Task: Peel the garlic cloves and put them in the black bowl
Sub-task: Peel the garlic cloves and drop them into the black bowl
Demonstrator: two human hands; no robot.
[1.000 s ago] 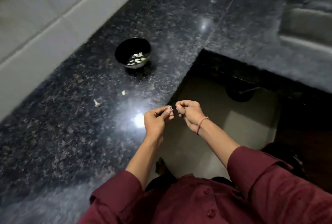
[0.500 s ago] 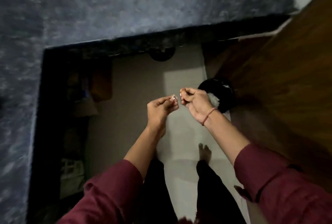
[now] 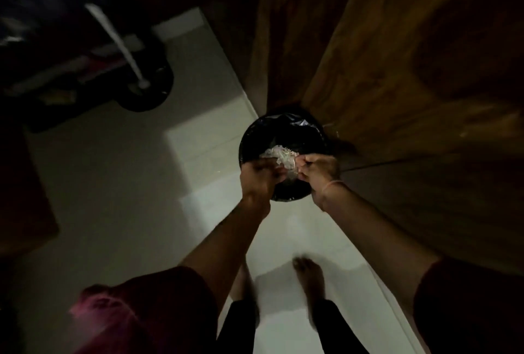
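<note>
while the left hand and right hand meet over a round black-lined bin, fingers curl inward, tips close; too dim to tell whether they pinch a garlic clove. pale peel scraps lie just below. brown wooden door crowds right of the right hand; pale tiled floor opens left of the left hand.

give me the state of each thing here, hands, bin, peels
bin, open, lined with a black bag
peels, heaped inside the bin
left hand, over the bin, fingers curled, what it holds unclear
right hand, over the bin, fingers curled, what it holds unclear
</note>
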